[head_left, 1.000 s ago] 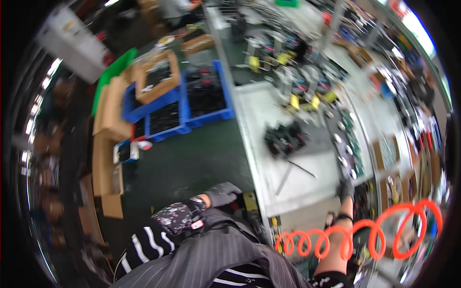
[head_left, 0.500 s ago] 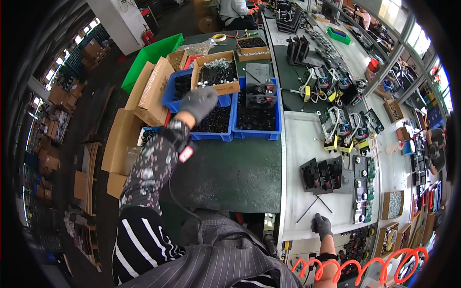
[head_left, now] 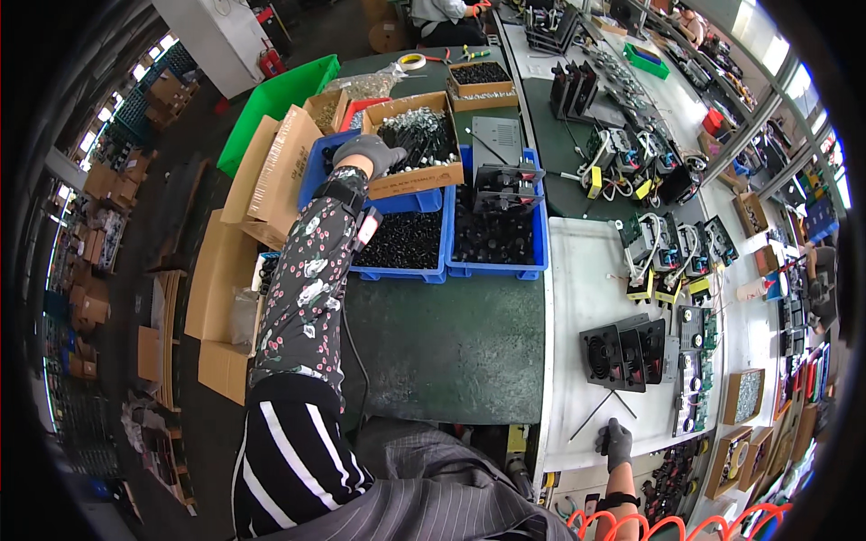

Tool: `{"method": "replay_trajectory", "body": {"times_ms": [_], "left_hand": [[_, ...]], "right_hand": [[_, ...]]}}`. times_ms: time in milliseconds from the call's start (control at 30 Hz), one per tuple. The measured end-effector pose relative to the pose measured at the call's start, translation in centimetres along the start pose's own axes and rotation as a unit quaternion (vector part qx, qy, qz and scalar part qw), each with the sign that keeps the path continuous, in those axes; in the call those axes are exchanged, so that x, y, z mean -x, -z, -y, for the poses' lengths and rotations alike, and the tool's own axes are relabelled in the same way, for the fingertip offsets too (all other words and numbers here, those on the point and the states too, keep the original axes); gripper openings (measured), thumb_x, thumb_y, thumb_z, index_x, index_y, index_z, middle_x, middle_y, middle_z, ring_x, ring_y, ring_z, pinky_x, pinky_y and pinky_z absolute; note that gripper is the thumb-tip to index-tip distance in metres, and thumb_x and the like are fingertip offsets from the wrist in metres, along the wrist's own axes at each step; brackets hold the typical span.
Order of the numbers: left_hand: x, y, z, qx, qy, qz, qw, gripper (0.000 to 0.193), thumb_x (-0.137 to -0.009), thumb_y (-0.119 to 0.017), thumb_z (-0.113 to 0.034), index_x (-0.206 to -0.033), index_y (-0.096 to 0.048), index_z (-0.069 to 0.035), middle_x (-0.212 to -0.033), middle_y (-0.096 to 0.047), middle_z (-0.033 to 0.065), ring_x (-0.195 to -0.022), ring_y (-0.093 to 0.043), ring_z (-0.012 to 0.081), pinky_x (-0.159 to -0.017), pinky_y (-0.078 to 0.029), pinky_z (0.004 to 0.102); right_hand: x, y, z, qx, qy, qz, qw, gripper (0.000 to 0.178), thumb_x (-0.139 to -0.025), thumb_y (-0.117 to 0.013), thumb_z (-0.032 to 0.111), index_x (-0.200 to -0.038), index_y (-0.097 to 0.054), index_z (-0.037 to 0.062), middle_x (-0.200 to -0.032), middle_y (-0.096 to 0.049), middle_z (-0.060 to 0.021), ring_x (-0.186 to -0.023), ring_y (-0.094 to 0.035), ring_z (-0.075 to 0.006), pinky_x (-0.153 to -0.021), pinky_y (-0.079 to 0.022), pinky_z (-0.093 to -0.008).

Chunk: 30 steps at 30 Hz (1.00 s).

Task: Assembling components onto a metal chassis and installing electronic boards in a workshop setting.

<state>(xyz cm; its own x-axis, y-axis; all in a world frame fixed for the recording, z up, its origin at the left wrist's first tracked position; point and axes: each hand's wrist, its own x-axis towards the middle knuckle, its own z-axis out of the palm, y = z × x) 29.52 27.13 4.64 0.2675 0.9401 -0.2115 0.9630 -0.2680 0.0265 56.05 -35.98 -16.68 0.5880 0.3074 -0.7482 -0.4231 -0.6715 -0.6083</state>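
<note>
My left hand (head_left: 372,153), in a grey glove, reaches over the left side of a cardboard box (head_left: 417,182) full of black cord-like parts with pale metal ends. Its fingertips are hidden or too small to read. Under and beside the box stand blue bins (head_left: 401,271) of small black parts. My right hand (head_left: 616,441), also gloved, is low at the front edge of the white bench (head_left: 568,298), fingers curled; what they hold, if anything, cannot be made out. Just beyond it lie thin dark rods (head_left: 591,417) and a group of black fan housings (head_left: 622,353).
A grey metal housing with fans (head_left: 499,149) sits on the right blue bin. Wired assemblies (head_left: 663,248) and green circuit boards (head_left: 708,370) line the bench. An orange coiled hose (head_left: 667,525) crosses below. Open cardboard cartons (head_left: 216,298) and a green crate (head_left: 275,113) stand left.
My left hand has moved farther away, from the box's near corner to its left side. My right hand stays near the bench edge by the rods. The view has shifted slightly.
</note>
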Motion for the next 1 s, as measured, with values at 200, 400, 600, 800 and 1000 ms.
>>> {"method": "replay_trajectory", "body": {"times_ms": [200, 400, 600, 800, 1000], "left_hand": [[-2.8, 1.6, 0.3, -0.178, -0.069, 0.033, 0.981, 0.042, -0.078, -0.048, -0.028, -0.11, -0.062, -0.005, -0.12, -0.056, 0.0159, -0.111, -0.054, 0.0302, -0.092, -0.043, 0.0386], [-3.9, 1.4, 1.4, 0.028, -0.007, -0.014, 0.999, 0.039, -0.08, -0.047, -0.029, -0.106, -0.064, -0.006, -0.112, -0.062, 0.0127, -0.102, -0.06, 0.0263, -0.085, -0.045, 0.0352], [0.1, 1.0, 1.9, 0.603, -0.074, -0.025, 0.794, 0.022, -0.09, -0.049, -0.028, -0.1, -0.063, -0.014, -0.088, -0.063, -0.0031, -0.076, -0.055, 0.0009, -0.06, -0.038, 0.0174], [0.8, 1.0, 1.0, 0.661, -0.01, -0.006, 0.75, 0.023, -0.09, -0.048, -0.026, -0.103, -0.06, -0.011, -0.076, -0.057, 0.0003, -0.078, -0.059, 0.0079, -0.059, -0.043, 0.0227], [0.8, -0.5, -1.3, 0.21, -0.083, -0.16, 0.961, 0.036, -0.083, -0.055, -0.039, -0.1, -0.061, -0.008, -0.097, -0.063, 0.0133, -0.097, -0.059, 0.0257, -0.084, -0.044, 0.0335]], "right_hand": [[-0.1, -0.1, -0.1, -0.01, 0.005, -0.009, 1.0, 0.042, -0.087, -0.054, 0.041, -0.067, -0.056, 0.0039, -0.05, -0.054, -0.0091, -0.035, -0.049, -0.0188, -0.032, -0.037, -0.0275], [-0.7, 0.7, -0.4, -0.025, -0.011, -0.006, 1.0, 0.045, -0.084, -0.056, 0.045, -0.067, -0.056, 0.0043, -0.05, -0.054, -0.0095, -0.035, -0.049, -0.0196, -0.032, -0.037, -0.0277], [-0.9, 1.3, -0.9, -0.025, -0.001, 0.004, 1.0, 0.048, -0.081, -0.058, 0.052, -0.067, -0.056, 0.0054, -0.049, -0.055, -0.0083, -0.033, -0.05, -0.0187, -0.029, -0.033, -0.0264], [-1.1, 1.4, -1.0, -0.024, -0.002, 0.013, 1.0, 0.047, -0.082, -0.056, 0.052, -0.067, -0.056, 0.0067, -0.049, -0.055, -0.0074, -0.033, -0.05, -0.018, -0.029, -0.032, -0.0256], [-0.5, 1.3, -0.7, -0.031, -0.009, 0.006, 0.999, 0.046, -0.083, -0.055, 0.05, -0.068, -0.056, 0.007, -0.049, -0.055, -0.0068, -0.034, -0.05, -0.0173, -0.03, -0.032, -0.0252]]}}
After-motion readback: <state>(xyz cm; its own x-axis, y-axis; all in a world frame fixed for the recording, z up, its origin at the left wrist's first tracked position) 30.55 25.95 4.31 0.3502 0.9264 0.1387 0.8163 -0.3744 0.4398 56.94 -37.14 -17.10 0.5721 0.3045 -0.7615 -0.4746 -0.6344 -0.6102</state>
